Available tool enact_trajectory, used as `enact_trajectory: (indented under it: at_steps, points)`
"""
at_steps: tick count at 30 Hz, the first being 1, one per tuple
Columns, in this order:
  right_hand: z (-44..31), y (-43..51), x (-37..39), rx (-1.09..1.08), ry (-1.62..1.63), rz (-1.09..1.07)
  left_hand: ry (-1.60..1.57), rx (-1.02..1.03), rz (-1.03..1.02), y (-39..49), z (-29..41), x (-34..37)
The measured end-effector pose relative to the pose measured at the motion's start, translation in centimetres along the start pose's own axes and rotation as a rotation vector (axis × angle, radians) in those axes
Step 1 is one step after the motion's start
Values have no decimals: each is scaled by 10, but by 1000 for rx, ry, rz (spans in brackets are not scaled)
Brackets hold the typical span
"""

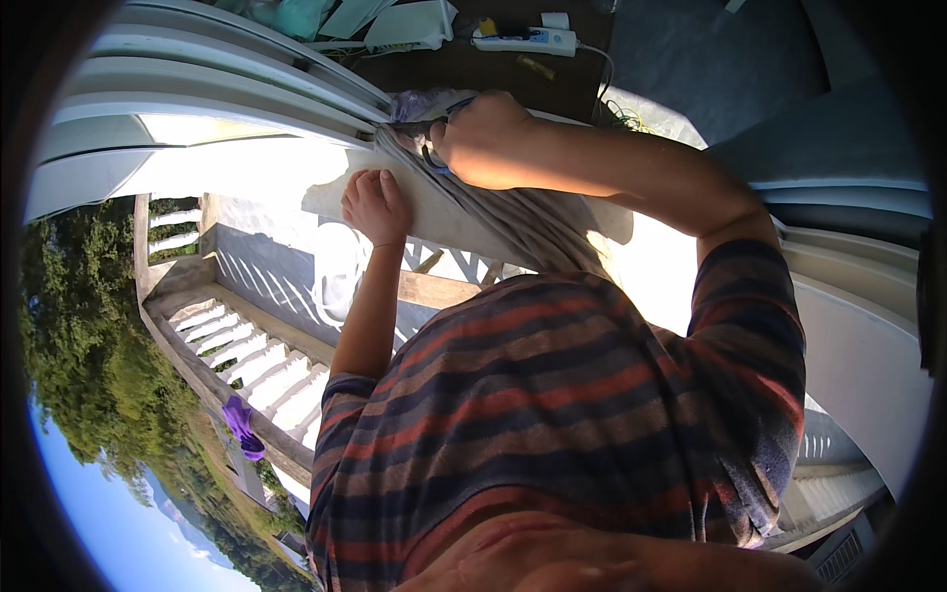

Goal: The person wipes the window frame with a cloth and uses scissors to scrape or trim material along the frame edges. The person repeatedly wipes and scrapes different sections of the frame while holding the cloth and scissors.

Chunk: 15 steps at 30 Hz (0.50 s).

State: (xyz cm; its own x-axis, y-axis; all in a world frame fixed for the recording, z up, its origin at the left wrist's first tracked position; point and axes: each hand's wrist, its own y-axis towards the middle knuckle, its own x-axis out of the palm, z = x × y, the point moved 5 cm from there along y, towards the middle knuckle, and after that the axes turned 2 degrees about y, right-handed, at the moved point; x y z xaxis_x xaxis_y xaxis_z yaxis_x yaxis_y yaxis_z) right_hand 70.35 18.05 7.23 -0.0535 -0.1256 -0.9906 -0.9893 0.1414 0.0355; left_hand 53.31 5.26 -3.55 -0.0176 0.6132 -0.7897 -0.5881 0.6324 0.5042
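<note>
My right hand (484, 140) grips a two-handled hand tool (429, 127) with dark jaws and blue-edged handles, perhaps pliers. Its dark end reaches the lower end of a white window frame (237, 78); the exact contact point is hidden. My left hand (376, 207) rests on the pale sill (451, 211), fingers curled, palm out of sight. Between my hands and my striped shirt (547, 370) run folds of grey-brown fabric (510, 222); whether these are trousers or loose cloth I cannot tell. Crumpled purplish plastic (422, 103) lies just beyond the tool.
Past the sill, a dark surface (414, 78) holds a white power strip (527, 41) with a cord. Loose thin wires (625, 117) lie to its right. A balcony balustrade (244, 348) stands at left, with a purple cloth item (240, 425) on its rail and a white object (336, 263) inside.
</note>
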Motion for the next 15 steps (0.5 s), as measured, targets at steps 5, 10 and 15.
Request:
enact_trajectory:
  at_steps: [5, 10, 15]
  points:
    - [-3, 21, 9, -6, -106, -3, -1, 4, -2, -1, -1, 0]
    - [-8, 26, 25, -99, -294, -230, -18, 3, 8, -1, 0, -1]
    - [0, 38, 37, -81, -59, -171, -23, 21, -4, 0, 0, 0]
